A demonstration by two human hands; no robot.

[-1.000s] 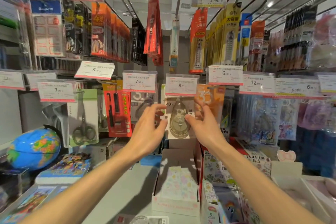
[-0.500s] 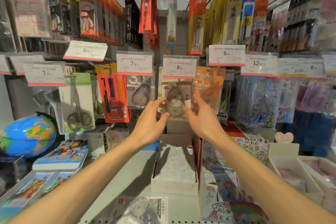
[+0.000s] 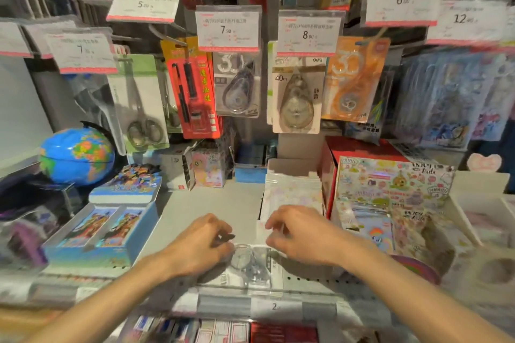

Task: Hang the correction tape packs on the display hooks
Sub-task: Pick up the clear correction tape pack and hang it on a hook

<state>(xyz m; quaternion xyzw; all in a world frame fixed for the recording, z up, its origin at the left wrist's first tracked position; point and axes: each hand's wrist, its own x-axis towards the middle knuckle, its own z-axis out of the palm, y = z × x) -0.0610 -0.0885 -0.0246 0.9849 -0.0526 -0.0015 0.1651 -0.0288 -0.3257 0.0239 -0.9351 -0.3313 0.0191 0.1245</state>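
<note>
A clear correction tape pack [image 3: 252, 263] lies flat near the front edge of the shelf [image 3: 211, 203]. My left hand [image 3: 199, 243] is low over its left edge, with curled fingertips touching it; the blur hides whether they grip. My right hand [image 3: 299, 232] hovers just above the pack's right side, fingers loosely bent and holding nothing. Higher up, a beige 40m correction tape pack [image 3: 296, 97] hangs on the hook under the 8.00 price tag [image 3: 308, 33]. A grey pack [image 3: 237, 86] hangs to its left and an orange pack [image 3: 352, 79] to its right.
A white open carton of pastel sheets [image 3: 291, 189] stands just behind my hands, with a red box [image 3: 331, 164] and sticker packs [image 3: 390, 189] to the right. At left are a blue globe [image 3: 76, 156], blue card boxes [image 3: 100, 231], hanging scissors [image 3: 142, 103] and a red pen pack [image 3: 192, 89].
Both hands have dropped from the hanging 40m pack down to the shelf front, onto a pack lying there. The 40m pack stays on its hook. My view has tilted downward.
</note>
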